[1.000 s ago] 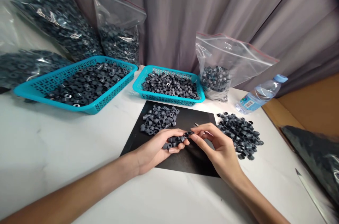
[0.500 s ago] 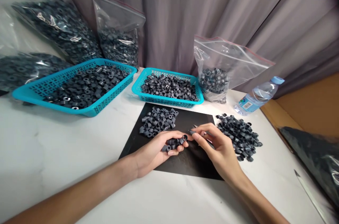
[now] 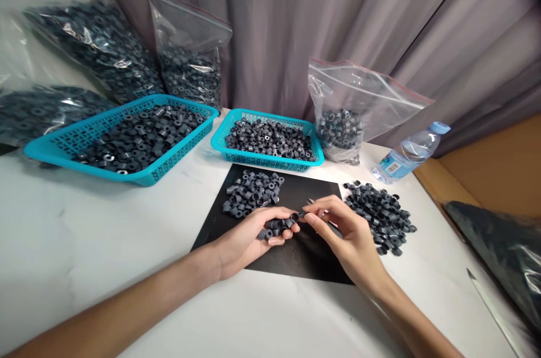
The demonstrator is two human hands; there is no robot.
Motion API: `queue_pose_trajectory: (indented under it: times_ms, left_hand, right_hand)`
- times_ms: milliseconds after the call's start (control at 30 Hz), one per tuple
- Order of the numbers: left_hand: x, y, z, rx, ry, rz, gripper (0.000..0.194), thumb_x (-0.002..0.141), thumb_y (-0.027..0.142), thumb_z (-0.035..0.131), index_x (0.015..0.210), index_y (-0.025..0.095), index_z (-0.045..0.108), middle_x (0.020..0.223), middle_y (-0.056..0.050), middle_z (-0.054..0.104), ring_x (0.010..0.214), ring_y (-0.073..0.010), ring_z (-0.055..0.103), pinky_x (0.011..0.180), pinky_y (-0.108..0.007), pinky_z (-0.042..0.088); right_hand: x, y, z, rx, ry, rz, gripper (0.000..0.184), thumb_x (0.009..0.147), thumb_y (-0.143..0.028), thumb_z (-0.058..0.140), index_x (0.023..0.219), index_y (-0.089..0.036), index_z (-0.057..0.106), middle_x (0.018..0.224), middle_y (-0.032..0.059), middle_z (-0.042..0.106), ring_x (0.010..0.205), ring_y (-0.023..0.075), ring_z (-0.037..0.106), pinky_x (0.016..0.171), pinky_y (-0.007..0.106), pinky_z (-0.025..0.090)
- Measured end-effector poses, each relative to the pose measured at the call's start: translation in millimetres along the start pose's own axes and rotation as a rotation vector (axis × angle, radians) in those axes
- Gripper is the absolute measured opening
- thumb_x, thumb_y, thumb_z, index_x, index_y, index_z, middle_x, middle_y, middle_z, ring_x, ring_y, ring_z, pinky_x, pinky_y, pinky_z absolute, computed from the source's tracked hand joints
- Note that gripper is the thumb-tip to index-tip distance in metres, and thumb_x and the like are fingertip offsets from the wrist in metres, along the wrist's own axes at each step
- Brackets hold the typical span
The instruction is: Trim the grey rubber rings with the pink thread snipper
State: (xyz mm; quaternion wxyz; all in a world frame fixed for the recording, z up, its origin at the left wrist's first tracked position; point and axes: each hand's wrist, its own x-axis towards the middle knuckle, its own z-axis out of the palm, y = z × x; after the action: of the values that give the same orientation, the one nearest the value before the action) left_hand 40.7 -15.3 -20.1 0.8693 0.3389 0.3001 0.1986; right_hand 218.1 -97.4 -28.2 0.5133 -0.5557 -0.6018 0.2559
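Observation:
My left hand (image 3: 257, 231) is cupped around several small dark grey plastic rings (image 3: 276, 227). One ring (image 3: 295, 217) stands at its fingertips, the round opening facing up and right. Close against it, my right hand (image 3: 333, 222) pinches a small dark piece (image 3: 301, 215) between thumb and forefinger; its exact shape is partly hidden. A slim pointed metal tool (image 3: 310, 201) pokes out from behind the right fingers, mostly covered. Both hands are above a black mat (image 3: 279, 259). A heap of grey rings (image 3: 253, 191) lies on it beyond my left hand.
Loose dark pieces (image 3: 380, 217) are piled right of the mat. Behind it are a small blue basket (image 3: 270, 162) and a larger blue basket (image 3: 154, 172), both filled with rings. Zip bags (image 3: 190, 67) of parts, another bag (image 3: 340, 129) and a water bottle (image 3: 406, 155) stand around.
My right hand has brought the small piece left, up to the ring at my left fingertips. The left hand has hardly moved and still cradles its rings.

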Motion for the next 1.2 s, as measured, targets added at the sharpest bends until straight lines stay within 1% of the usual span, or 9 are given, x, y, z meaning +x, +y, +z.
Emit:
queue_pose_trajectory:
  times_ms: [167, 300, 433, 567, 667, 800, 933, 1067, 1200]
  left_hand:
    - [1.7, 0.7, -1.7, -0.002, -0.013, 0.004, 0.016, 0.084, 0.018, 0.064, 0.089, 0.008, 0.075, 0.085, -0.007, 0.064, 0.071, -0.0080, 0.052, 0.053, -0.017, 0.031]
    - [2.3, 0.1, -1.8, -0.013, -0.015, 0.002, 0.014, 0.083, 0.018, 0.065, 0.088, 0.008, 0.074, 0.084, -0.007, 0.064, 0.071, -0.0081, 0.052, 0.052, -0.018, 0.030]
    - [1.8, -0.8, -1.1, -0.007, 0.002, 0.002, 0.013, 0.082, 0.018, 0.066, 0.086, 0.009, 0.075, 0.083, -0.006, 0.064, 0.070, -0.0084, 0.052, 0.052, -0.018, 0.030]
    - [0.6, -0.6, -1.3, 0.015, -0.011, 0.015, 0.014, 0.083, 0.019, 0.067, 0.087, 0.009, 0.075, 0.083, -0.006, 0.064, 0.071, -0.0088, 0.052, 0.053, -0.018, 0.031]
    - [-0.4, 0.0, -1.1, 0.030, -0.013, 0.016, 0.015, 0.084, 0.020, 0.065, 0.088, 0.010, 0.075, 0.084, -0.006, 0.064, 0.072, -0.0089, 0.052, 0.054, -0.018, 0.032]
    - [-0.8, 1.7, 1.4, 0.042, -0.017, 0.014, 0.017, 0.086, 0.019, 0.062, 0.090, 0.008, 0.075, 0.085, -0.006, 0.062, 0.070, -0.0079, 0.051, 0.053, -0.017, 0.031]
    - [-1.0, 3.3, 4.2, 0.049, 0.012, -0.006, 0.018, 0.087, 0.019, 0.061, 0.088, 0.008, 0.075, 0.084, -0.006, 0.063, 0.070, -0.0079, 0.051, 0.054, -0.016, 0.032]
    - [-2.4, 4.0, 4.9, 0.038, 0.042, -0.017, 0.015, 0.085, 0.019, 0.064, 0.086, 0.009, 0.075, 0.085, -0.007, 0.064, 0.073, -0.0088, 0.053, 0.057, -0.016, 0.035]
    - [-3.7, 5.4, 4.5, 0.012, 0.073, -0.033, 0.014, 0.085, 0.020, 0.065, 0.083, 0.010, 0.074, 0.083, -0.006, 0.065, 0.072, -0.0091, 0.053, 0.057, -0.016, 0.036]
  right_hand:
    - [0.1, -2.2, -0.1, 0.004, -0.023, 0.002, 0.012, 0.095, -0.031, 0.063, 0.102, -0.024, 0.071, 0.096, 0.0049, 0.067, 0.084, 0.0184, 0.061, 0.074, 0.032, 0.051]
    - [-0.6, -1.1, 1.5, 0.006, -0.042, -0.003, 0.013, 0.095, -0.031, 0.062, 0.102, -0.024, 0.071, 0.098, 0.0054, 0.067, 0.085, 0.0186, 0.061, 0.075, 0.032, 0.052]
    - [-0.7, -0.4, 1.4, 0.000, -0.030, -0.008, 0.013, 0.094, -0.032, 0.063, 0.102, -0.024, 0.071, 0.097, 0.0054, 0.067, 0.085, 0.0191, 0.061, 0.075, 0.033, 0.052]
    - [0.1, -1.6, 0.6, -0.002, -0.023, -0.001, 0.013, 0.095, -0.032, 0.063, 0.103, -0.025, 0.071, 0.096, 0.0045, 0.067, 0.084, 0.0188, 0.061, 0.075, 0.032, 0.051]
    - [0.6, -1.6, 0.6, -0.001, -0.025, -0.001, 0.013, 0.095, -0.031, 0.063, 0.103, -0.025, 0.071, 0.095, 0.0040, 0.067, 0.085, 0.0185, 0.061, 0.075, 0.032, 0.051]
    - [0.9, -0.4, 1.4, 0.001, -0.031, -0.003, 0.012, 0.095, -0.031, 0.062, 0.102, -0.025, 0.070, 0.096, 0.0041, 0.066, 0.085, 0.0185, 0.061, 0.075, 0.032, 0.050]
    - [0.6, -0.9, 1.9, 0.010, -0.045, -0.012, 0.012, 0.096, -0.029, 0.062, 0.103, -0.025, 0.070, 0.099, 0.0044, 0.066, 0.086, 0.0177, 0.060, 0.074, 0.031, 0.050]
    - [0.1, -2.0, 1.6, -0.018, -0.052, -0.040, 0.011, 0.095, -0.027, 0.063, 0.103, -0.025, 0.071, 0.100, 0.0038, 0.067, 0.088, 0.0174, 0.060, 0.074, 0.030, 0.049]
    - [0.1, -2.3, 1.1, -0.034, -0.057, -0.053, 0.012, 0.095, -0.027, 0.063, 0.103, -0.026, 0.071, 0.100, 0.0035, 0.066, 0.088, 0.0170, 0.060, 0.074, 0.030, 0.048]
